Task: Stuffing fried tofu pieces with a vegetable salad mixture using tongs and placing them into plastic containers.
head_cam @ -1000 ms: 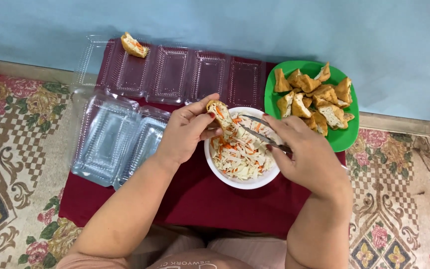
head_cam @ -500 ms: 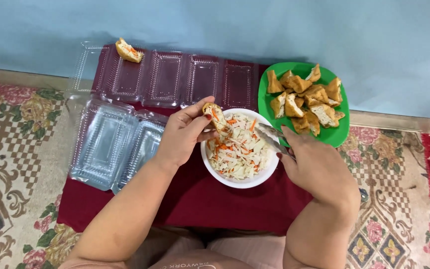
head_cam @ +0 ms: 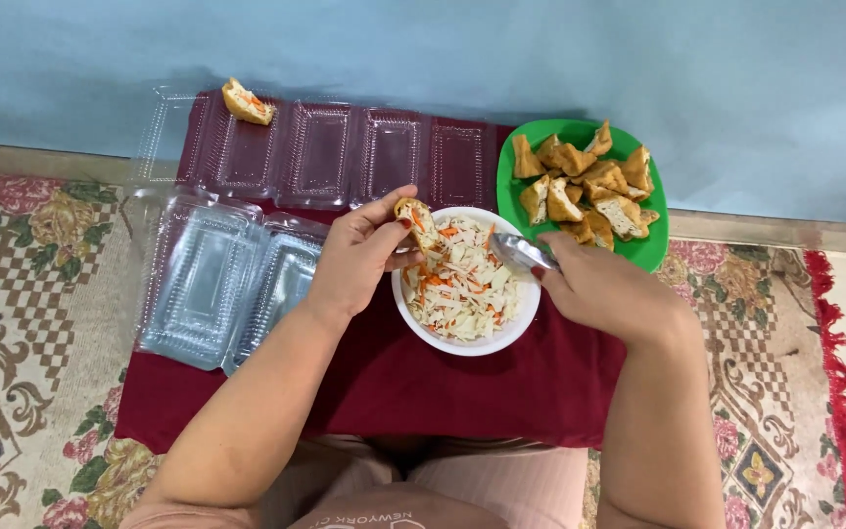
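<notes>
1. Gripping a tofu piece (head_cam: 415, 217), the left hand (head_cam: 359, 257) holds it above the bowl (head_cam: 413, 306) rim.
2. The right hand (head_cam: 594, 284) is closed on a spoon (head_cam: 519, 253) over the slaw (head_cam: 462, 279).
3. The tofu looks soft, light and likely crumbly; hold it by its fried sides.

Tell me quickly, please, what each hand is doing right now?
Left hand: closed on a stuffed tofu piece over the white bowl.
Right hand: closed on a metal spoon.

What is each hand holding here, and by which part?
Left hand pinches a stuffed fried tofu piece by its lower end; right hand grips a metal spoon by its handle.
</notes>
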